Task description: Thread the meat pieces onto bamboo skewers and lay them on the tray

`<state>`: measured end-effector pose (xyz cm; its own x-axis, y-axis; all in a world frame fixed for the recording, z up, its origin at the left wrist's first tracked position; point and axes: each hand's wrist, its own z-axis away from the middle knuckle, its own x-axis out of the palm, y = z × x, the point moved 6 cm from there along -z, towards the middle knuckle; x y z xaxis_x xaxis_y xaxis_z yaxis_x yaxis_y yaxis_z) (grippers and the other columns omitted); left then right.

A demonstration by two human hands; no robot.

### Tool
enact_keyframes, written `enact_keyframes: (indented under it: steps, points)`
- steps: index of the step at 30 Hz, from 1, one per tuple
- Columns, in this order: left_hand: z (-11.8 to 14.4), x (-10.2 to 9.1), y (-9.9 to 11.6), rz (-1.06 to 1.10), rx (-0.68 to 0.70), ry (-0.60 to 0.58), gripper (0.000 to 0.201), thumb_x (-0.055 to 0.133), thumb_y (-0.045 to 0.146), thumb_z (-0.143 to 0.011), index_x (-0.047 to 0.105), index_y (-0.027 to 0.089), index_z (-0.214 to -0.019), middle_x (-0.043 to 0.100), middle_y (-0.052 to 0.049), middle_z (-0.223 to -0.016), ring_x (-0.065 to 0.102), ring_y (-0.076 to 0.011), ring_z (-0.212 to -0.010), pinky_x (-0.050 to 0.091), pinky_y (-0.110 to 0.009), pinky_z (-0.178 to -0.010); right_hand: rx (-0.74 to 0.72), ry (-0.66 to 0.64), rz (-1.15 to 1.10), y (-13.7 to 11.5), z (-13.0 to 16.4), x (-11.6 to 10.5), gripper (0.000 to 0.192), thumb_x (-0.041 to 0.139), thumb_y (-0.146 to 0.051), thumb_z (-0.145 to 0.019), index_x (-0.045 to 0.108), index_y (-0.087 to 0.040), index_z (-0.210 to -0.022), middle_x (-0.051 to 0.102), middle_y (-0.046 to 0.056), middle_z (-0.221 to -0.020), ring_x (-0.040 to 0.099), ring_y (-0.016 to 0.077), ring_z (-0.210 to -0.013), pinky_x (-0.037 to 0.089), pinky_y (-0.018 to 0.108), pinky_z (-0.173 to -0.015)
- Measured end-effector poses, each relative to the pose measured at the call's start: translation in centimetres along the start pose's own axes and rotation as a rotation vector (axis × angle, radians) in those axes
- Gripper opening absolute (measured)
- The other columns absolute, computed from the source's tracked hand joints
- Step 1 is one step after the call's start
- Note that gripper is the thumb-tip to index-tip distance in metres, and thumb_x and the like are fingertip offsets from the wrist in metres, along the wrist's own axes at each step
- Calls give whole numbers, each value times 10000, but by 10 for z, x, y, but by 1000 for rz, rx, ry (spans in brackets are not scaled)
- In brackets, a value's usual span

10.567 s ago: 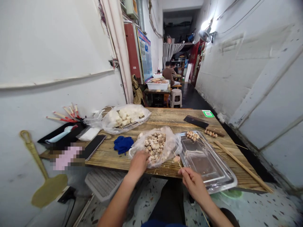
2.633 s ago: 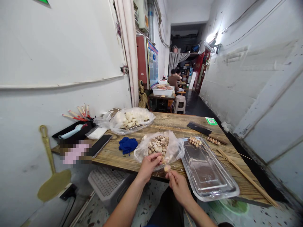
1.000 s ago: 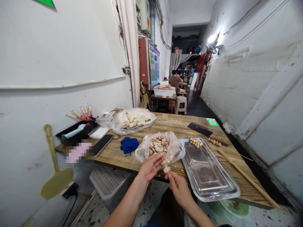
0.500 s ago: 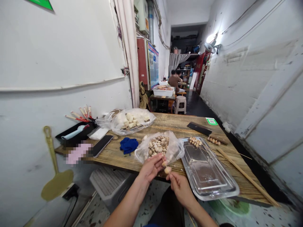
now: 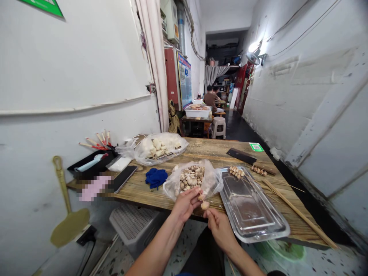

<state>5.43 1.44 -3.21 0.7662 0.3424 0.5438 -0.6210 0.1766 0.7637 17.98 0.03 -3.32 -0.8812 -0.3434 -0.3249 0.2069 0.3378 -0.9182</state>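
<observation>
1. A blue cloth [image 5: 156, 178] lies on the wooden table [image 5: 201, 150], left of the mushroom bag [image 5: 192, 179].
2. The left hand [image 5: 186, 202] pinches a mushroom piece [image 5: 200, 197] at the table's near edge, just before the bag.
3. The right hand [image 5: 220, 227] pinches a thin skewer [image 5: 204, 204] carrying another piece, touching the left fingertips.
4. A steel tray [image 5: 250, 207] sits right of the hands.
</observation>
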Motion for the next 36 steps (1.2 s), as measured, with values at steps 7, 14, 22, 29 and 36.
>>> enact_keyframes:
  steps: [7,14,22,29,36]
  points:
    - [-1,1,0,-23,33,25,203,667,148,-643,619,89,-832,674,-105,-774,637,-162,-666,507,-262,-624,-34,29,62,-3,0,-1,293,327,-315,-851,487,-173,-652,417,-27,-508,376,104,-447,255,201,-427]
    - [2,3,-1,-48,64,42,222,677,165,-633,622,87,-834,673,-106,-774,635,-163,-678,507,-266,-624,-87,81,127,-9,0,-4,295,334,-289,-850,499,-172,-636,466,-12,-520,411,110,-461,263,210,-441]
    - [7,16,4,79,128,-51,243,628,280,-693,591,140,-888,661,-82,-854,625,-174,-779,508,-298,-682,-96,107,112,-12,-9,-6,306,314,-318,-861,496,-177,-660,463,-15,-522,416,115,-464,278,209,-445]
    - [18,27,-16,73,96,-68,306,636,313,-678,576,119,-908,667,-94,-805,629,-150,-690,480,-199,-562,-99,148,97,-15,-10,-3,299,309,-300,-863,524,-168,-701,537,14,-579,480,131,-508,324,214,-486]
    - [18,33,-17,81,215,70,265,596,367,-699,533,136,-811,669,-88,-755,633,-173,-681,496,-296,-668,-118,153,120,-17,-5,7,293,302,-252,-860,563,-152,-770,614,71,-672,564,168,-605,383,242,-574]
